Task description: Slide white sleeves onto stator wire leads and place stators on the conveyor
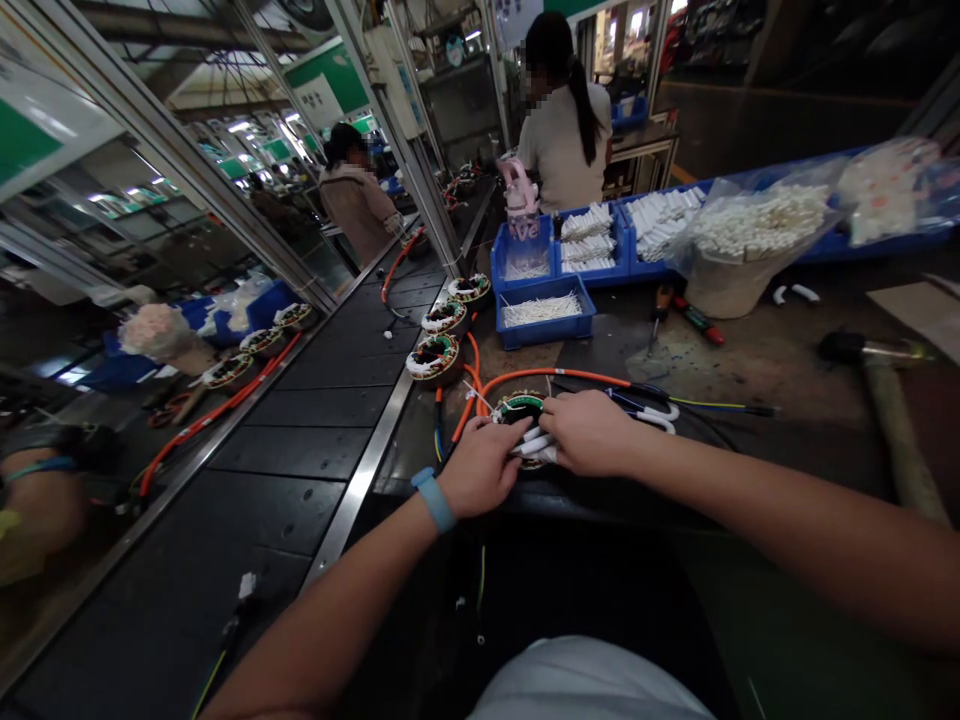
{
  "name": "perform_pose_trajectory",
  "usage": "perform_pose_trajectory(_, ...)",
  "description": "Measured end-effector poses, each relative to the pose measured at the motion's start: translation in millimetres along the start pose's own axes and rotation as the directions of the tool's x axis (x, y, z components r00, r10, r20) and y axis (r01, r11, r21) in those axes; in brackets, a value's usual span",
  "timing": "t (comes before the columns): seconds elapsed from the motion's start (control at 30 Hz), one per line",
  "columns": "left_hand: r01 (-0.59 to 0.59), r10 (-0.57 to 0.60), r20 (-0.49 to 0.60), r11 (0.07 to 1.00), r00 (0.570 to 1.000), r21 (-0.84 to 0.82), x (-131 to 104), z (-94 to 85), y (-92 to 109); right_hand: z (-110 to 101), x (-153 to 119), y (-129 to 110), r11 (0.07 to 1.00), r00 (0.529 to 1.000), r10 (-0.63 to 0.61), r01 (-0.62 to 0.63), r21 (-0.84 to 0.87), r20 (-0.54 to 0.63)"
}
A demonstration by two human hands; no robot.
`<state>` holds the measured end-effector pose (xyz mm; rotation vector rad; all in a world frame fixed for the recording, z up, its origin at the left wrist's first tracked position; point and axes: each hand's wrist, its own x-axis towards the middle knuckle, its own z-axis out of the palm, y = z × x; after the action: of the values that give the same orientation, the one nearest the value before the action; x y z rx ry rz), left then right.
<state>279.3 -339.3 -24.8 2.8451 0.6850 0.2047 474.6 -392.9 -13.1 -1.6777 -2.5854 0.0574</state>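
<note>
On the bench edge before me lies a ring-shaped motor stator with a green inner rim and copper windings, partly covered by my hands. White sleeved wires cross its near side. My left hand, a blue band at its wrist, is closed with thumb and forefinger at the left ends of these wires. From the right, my right hand has its fingers curled round their other end; its fingertips are partly hidden. Thin white strips stick up from the ring. An orange cable loops behind the stator.
Several more stators line the conveyor's metal edge. Blue bins of white tubes stand behind, beside a plastic bag of white sleeves. A screwdriver, a red-tipped tool and a hammer lie right. Co-workers sit beyond.
</note>
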Motion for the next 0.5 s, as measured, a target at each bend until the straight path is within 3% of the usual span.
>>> perform_pose_trajectory(0.13,-0.072,0.071,-0.021,0.995,0.997,-0.065,3.5,-6.3,-23.1,16.4,-11.6,-4.2,0.999,0.986,0.018,-0.014,0.029,-0.168)
perform_pose_trajectory(0.27,-0.061,0.055,-0.037,0.979,0.998,-0.197,4.0,9.2,-34.9,41.9,-23.9,-10.5,0.995,0.892,-0.070,0.093,0.030,-0.446)
perform_pose_trajectory(0.37,-0.056,0.042,-0.067,0.973,0.997,-0.223,2.0,17.3,-35.5,57.6,-28.3,-14.4,0.981,0.838,-0.176,0.190,-0.028,-0.516)
perform_pose_trajectory(0.5,-0.075,0.056,-0.085,0.968,0.995,-0.238,1.5,16.9,-33.2,68.8,-26.1,-22.0,0.983,0.810,-0.148,0.185,0.007,-0.568)
